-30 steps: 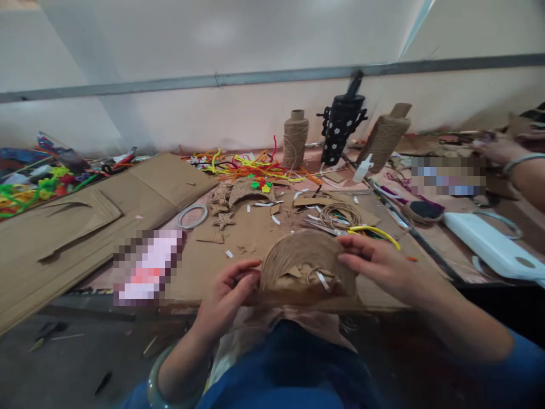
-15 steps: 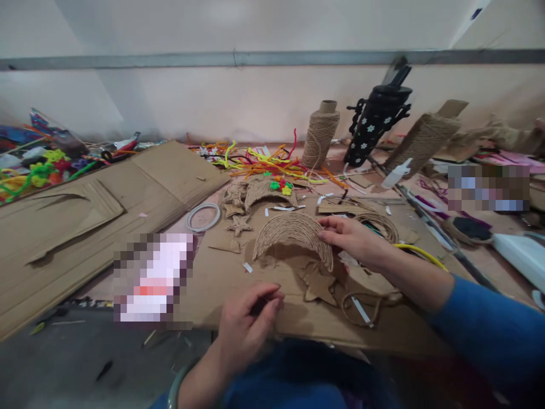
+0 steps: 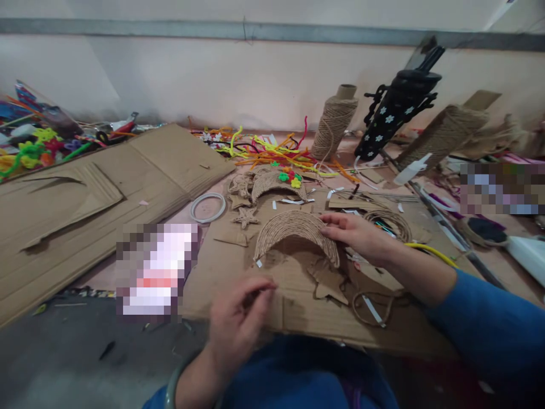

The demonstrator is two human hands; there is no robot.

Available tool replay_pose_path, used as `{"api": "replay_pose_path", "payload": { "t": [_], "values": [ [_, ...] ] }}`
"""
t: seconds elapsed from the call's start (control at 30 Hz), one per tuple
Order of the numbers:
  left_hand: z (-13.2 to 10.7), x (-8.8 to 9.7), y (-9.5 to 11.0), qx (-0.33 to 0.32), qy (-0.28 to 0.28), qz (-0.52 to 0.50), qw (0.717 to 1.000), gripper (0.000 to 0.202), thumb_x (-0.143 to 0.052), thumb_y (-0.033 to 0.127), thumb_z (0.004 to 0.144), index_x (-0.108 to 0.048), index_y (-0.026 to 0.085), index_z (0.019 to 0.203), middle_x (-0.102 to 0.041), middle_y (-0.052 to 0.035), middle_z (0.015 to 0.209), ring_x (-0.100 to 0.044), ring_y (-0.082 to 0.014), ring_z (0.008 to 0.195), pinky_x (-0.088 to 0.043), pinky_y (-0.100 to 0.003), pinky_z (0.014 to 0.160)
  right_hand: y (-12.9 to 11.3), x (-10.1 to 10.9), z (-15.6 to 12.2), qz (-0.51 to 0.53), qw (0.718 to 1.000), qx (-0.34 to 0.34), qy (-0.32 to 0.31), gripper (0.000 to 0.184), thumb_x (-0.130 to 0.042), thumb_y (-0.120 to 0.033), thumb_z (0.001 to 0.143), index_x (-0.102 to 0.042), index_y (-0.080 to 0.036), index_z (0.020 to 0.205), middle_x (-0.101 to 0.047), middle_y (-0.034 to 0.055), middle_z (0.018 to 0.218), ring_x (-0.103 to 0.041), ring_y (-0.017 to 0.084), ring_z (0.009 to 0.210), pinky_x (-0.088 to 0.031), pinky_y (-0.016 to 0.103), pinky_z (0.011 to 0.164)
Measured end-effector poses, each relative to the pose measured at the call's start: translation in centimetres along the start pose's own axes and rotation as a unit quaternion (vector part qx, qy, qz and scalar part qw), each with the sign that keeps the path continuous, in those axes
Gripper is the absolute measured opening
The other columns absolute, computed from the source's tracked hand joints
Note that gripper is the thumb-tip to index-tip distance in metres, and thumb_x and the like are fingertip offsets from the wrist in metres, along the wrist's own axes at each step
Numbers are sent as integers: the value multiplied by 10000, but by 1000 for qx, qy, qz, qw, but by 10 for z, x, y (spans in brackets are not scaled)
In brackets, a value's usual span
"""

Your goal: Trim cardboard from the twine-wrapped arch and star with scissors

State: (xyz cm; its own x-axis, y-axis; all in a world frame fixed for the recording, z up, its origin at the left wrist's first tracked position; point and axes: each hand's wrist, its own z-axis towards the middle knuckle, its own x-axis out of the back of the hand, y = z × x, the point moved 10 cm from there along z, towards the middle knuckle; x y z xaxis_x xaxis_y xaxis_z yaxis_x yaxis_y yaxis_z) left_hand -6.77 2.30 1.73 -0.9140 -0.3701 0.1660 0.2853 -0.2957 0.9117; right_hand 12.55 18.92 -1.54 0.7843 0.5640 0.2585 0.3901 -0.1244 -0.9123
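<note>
My right hand (image 3: 357,233) pinches the right side of a crescent arch wrapped in rows of jute twine (image 3: 292,227). The arch stands curved upward over the cardboard sheet. My left hand (image 3: 240,312) is in front of it, apart from it, with thumb and forefinger brought together; whether anything is between them I cannot make out. Below the arch's right end lies a cardboard star (image 3: 330,287). A small twine-covered star (image 3: 244,217) is to the left. Behind, a second twine arch (image 3: 272,184) carries green, red and yellow flowers (image 3: 292,178).
Twine spools (image 3: 334,122) and a black flowered holder (image 3: 385,119) stand at the back beside a white glue bottle (image 3: 413,169). Coloured pipe cleaners (image 3: 272,149) are heaped behind. A white tape ring (image 3: 208,208) and large cardboard sheets (image 3: 149,165) lie left. A twine loop (image 3: 372,309) is front right.
The camera view has shifted, so the back items sit higher and further right. My right hand keeps its grip on the arch. My left hand stays close to the cardboard's front edge.
</note>
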Motion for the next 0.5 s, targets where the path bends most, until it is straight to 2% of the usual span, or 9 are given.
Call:
{"api": "replay_pose_path", "payload": {
  "t": [0.07,0.1,0.13,0.17,0.2,0.27,0.37,0.43,0.5],
  "values": [
    [-2,29,-20,65,131,-68,987,90,-694,188,807,-697,235,884,-708,24,776,-638,-99,699,-494,-185,660,-4,5,-7,5,1000,5,10,383,-704,-409,695,-660,-212,1020,-692,14,873,-604,144,692,-474,252,579],
    [-3,37,-29,88,177,-111,974,114,-727,225,785,-692,238,893,-687,32,775,-617,-91,699,-481,-178,654,-6,8,-11,9,1000,9,15,411,-708,-425,696,-651,-212,1043,-688,14,879,-602,142,689,-476,252,576],
    [-2,41,-35,109,198,-153,962,165,-747,272,769,-689,242,920,-675,32,786,-604,-88,706,-469,-173,643,-9,10,-16,13,1000,15,20,436,-714,-442,695,-643,-212,1059,-686,17,880,-607,146,699,-485,259,589],
    [1,39,-40,130,189,-189,955,216,-748,329,768,-688,245,958,-674,25,802,-603,-92,722,-461,-174,632,-12,12,-20,17,999,24,26,453,-722,-457,694,-638,-212,1066,-687,21,886,-616,154,720,-497,268,610],
    [5,31,-43,154,156,-211,953,258,-733,382,776,-688,242,988,-680,13,817,-604,-98,731,-454,-178,624,-15,14,-24,19,999,35,33,464,-730,-473,694,-637,-214,1068,-692,28,895,-626,165,748,-508,277,631],
    [12,11,-45,198,54,-217,954,305,-679,467,805,-701,220,983,-693,-12,808,-600,-107,712,-437,-191,604,-21,16,-32,15,997,55,43,481,-743,-502,689,-645,-218,1065,-701,40,905,-637,184,777,-516,284,630],
    [14,-12,-43,233,-66,-168,956,351,-612,511,841,-705,178,779,-670,-20,705,-552,-103,634,-390,-205,560,-23,16,-40,7,997,62,46,527,-756,-549,662,-658,-225,1066,-706,41,859,-630,186,730,-500,270,552],
    [13,-19,-43,239,-99,-138,956,381,-605,504,849,-674,170,679,-648,-15,656,-524,-99,604,-371,-212,545,-22,15,-43,7,997,58,47,553,-757,-566,649,-659,-224,1073,-693,31,790,-617,179,675,-484,263,503],
    [12,-23,-43,242,-113,-130,955,374,-616,491,846,-657,173,654,-640,-5,634,-511,-94,581,-371,-215,548,-21,15,-46,7,997,55,45,551,-752,-566,656,-656,-221,1075,-674,21,736,-604,173,634,-476,260,477]
  ]
}}
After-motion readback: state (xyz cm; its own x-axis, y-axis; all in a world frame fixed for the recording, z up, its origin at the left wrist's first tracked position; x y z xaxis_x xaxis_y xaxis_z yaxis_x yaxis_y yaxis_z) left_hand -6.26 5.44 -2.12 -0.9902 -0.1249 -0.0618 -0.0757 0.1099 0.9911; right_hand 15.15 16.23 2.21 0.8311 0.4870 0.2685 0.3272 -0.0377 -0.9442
